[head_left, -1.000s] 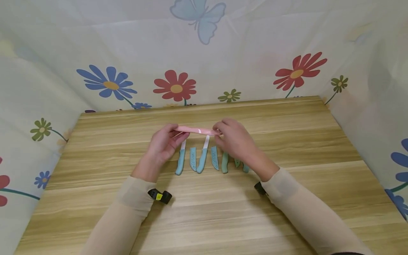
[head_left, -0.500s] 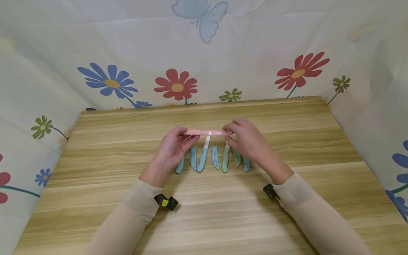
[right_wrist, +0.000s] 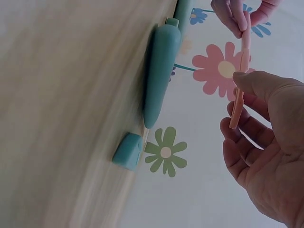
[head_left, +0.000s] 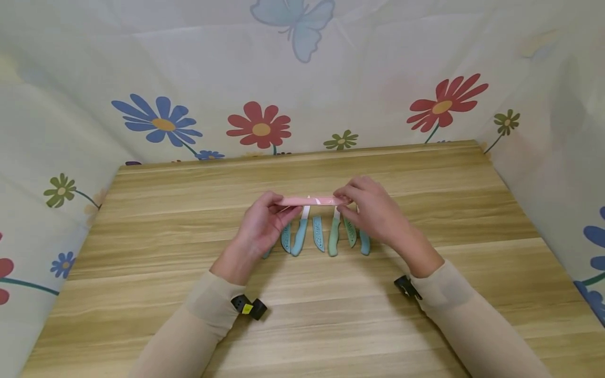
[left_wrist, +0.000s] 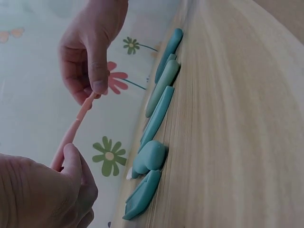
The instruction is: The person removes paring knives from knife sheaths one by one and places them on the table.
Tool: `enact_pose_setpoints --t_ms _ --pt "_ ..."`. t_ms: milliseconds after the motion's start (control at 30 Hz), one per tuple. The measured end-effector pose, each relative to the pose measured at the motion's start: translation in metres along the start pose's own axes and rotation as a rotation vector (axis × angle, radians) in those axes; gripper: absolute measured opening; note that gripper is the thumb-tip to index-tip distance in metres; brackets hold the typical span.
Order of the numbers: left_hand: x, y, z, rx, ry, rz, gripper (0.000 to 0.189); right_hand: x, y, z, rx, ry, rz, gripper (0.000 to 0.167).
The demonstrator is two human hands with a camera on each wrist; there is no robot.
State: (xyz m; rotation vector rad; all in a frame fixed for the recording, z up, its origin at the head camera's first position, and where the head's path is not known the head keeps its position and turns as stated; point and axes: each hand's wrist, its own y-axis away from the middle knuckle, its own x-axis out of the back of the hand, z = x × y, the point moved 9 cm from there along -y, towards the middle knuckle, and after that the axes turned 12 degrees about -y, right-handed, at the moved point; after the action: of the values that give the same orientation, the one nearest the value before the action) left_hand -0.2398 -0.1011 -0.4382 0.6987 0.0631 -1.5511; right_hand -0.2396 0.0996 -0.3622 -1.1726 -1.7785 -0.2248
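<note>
A pink-handled knife is held level above the table between both hands. My left hand grips its handle between thumb and fingers. My right hand pinches a pink blade sheath at the other end, in line with the handle. In the head view a thin white strip shows where sheath and handle meet. Below lie a blue knife and a green knife, both with white blades, beside a blue sheath and a green sheath.
Another blue sheath and a blue handle lie partly hidden by the left hand. One more blue handle sits under the right hand. A flower-printed cloth stands behind the wooden table.
Both hands have shifted to the right and slightly toward the person, carrying the pink knife and sheath. The leftmost blue knife is now mostly covered, while the green sheath shows more.
</note>
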Motion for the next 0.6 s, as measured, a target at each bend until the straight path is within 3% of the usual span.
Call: enact_pose_setpoints --t_ms 500,600 --pt "-0.0016 0.0022 -0.0004 -0.01 -0.031 -0.018 0.008 0.0033 0.0015 -0.0022 0.027 0.0 0.009 0.021" --pt "-0.0017 0.0019 0.0024 -0.037 -0.088 -0.02 0.013 0.0044 0.0013 -0.003 0.031 0.005 0.016 0.021"
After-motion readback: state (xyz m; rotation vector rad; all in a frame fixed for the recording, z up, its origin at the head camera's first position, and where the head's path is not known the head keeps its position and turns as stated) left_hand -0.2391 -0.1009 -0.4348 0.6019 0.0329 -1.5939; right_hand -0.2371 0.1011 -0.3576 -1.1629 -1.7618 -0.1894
